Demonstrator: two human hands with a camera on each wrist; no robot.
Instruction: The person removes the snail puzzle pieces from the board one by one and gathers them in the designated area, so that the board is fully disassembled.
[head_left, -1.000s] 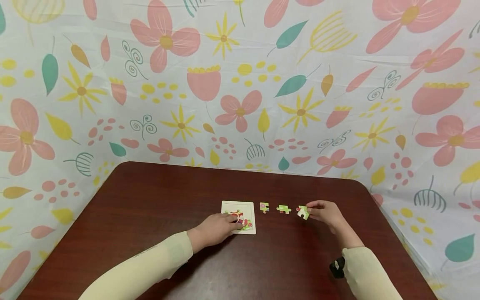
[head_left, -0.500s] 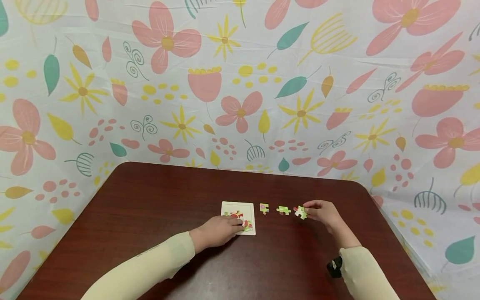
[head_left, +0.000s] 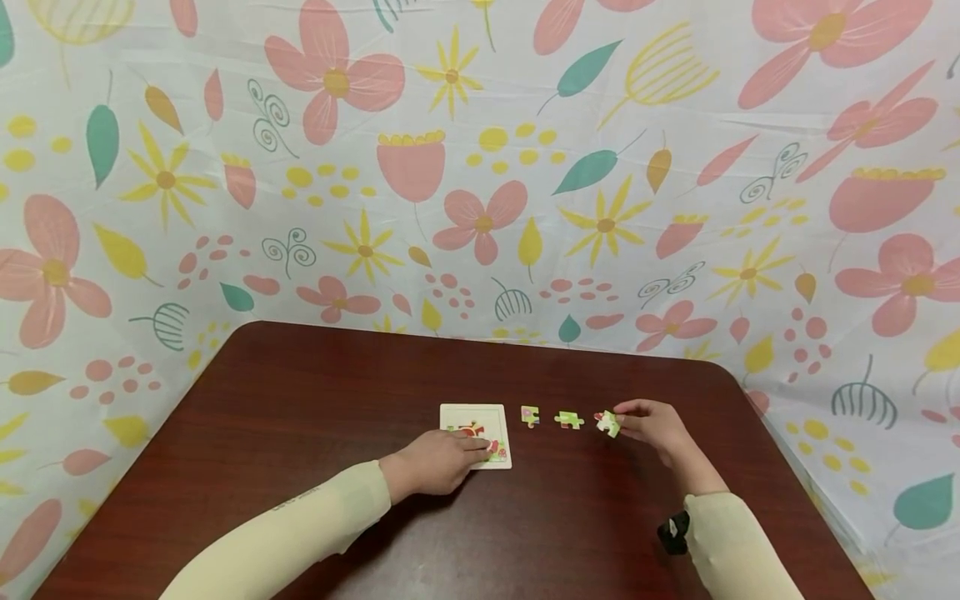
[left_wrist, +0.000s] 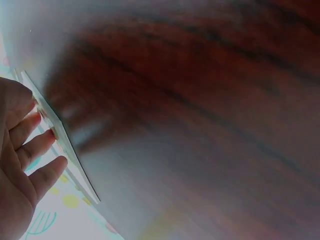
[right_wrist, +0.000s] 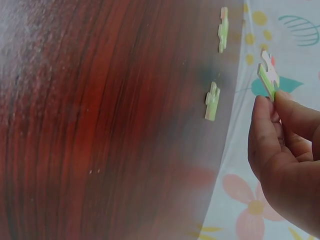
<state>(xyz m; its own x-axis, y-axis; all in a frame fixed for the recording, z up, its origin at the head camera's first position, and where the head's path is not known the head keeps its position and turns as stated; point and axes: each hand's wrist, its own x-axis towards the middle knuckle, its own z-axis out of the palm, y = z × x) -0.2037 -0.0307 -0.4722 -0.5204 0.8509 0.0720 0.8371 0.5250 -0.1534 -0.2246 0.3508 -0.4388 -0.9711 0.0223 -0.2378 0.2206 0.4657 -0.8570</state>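
Note:
A small jigsaw board with a pale frame (head_left: 465,408) lies on the table, with a red and green picture partly covered by my left hand (head_left: 438,461). The fingers of that hand reach across the board's lower part; in the left wrist view they lie along the board's edge (left_wrist: 76,162), extended and slightly bent. To the right, my right hand (head_left: 660,427) pinches a green and white puzzle piece (right_wrist: 269,72) between thumb and fingers, holding it up at a tilt. Two loose pieces, one with a pink flower (head_left: 530,416) and one mostly green (head_left: 570,420), lie between board and right hand.
The dark wooden table (head_left: 315,392) has rounded far corners and ends at a flower-printed cloth (head_left: 480,167) hanging behind it. A black device (head_left: 674,533) sits at the right wrist by the cream sleeve (head_left: 738,542).
The right hand, with the puzzle piece pinched throughout, shifted slightly left and then back right. The left fingers moved a little lower on the board. The two loose pieces stayed put.

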